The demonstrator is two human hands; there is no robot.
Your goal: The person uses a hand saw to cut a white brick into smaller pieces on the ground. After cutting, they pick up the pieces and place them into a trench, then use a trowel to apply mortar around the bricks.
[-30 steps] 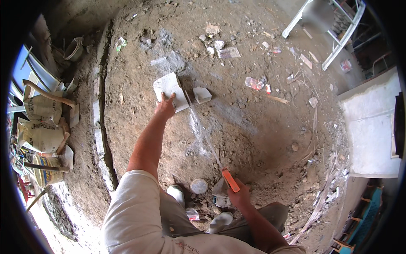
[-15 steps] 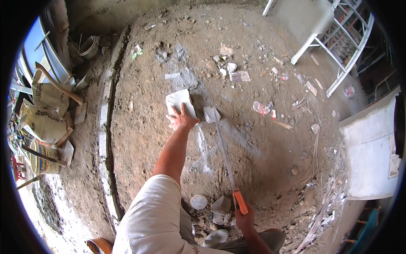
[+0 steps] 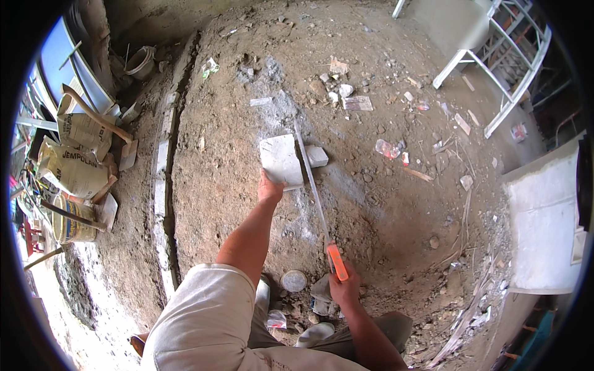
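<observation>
— Orange is what catches the eye first: what has that handle?

— It belongs to a long handsaw (image 3: 317, 204). The right hand (image 3: 344, 289) is clenched around the orange handle (image 3: 337, 262) near the person's knees, and the thin blade runs away from the body over the dirt floor (image 3: 235, 142), with its far end beside a pale square block (image 3: 281, 161).

— How is the right arm set?

— The forearm comes in from the lower edge, bent close to the body, wrist pointing forward along the line of the blade.

— And the left hand?

— The left hand (image 3: 270, 189) is stretched well forward, arm nearly straight, from a light sleeve (image 3: 204, 321). Its fingers rest on the near edge of the pale block. I cannot tell whether they pinch the edge or only press on it.

— Where does the block lie?

— Flat on the dirt, in a whitish dusted patch, just left of the saw blade. A smaller pale block piece (image 3: 317, 156) lies on the other side of the blade, near it.

— Anything else near the hands?

— A round lid (image 3: 294, 281) sits on the ground between the knees, just left of the right hand. Off to the left, past a row of pale edging blocks (image 3: 162, 185), stand printed sacks (image 3: 74, 161) and a bucket (image 3: 69, 222). A white metal frame (image 3: 495, 80) stands at the upper right, well apart.
</observation>
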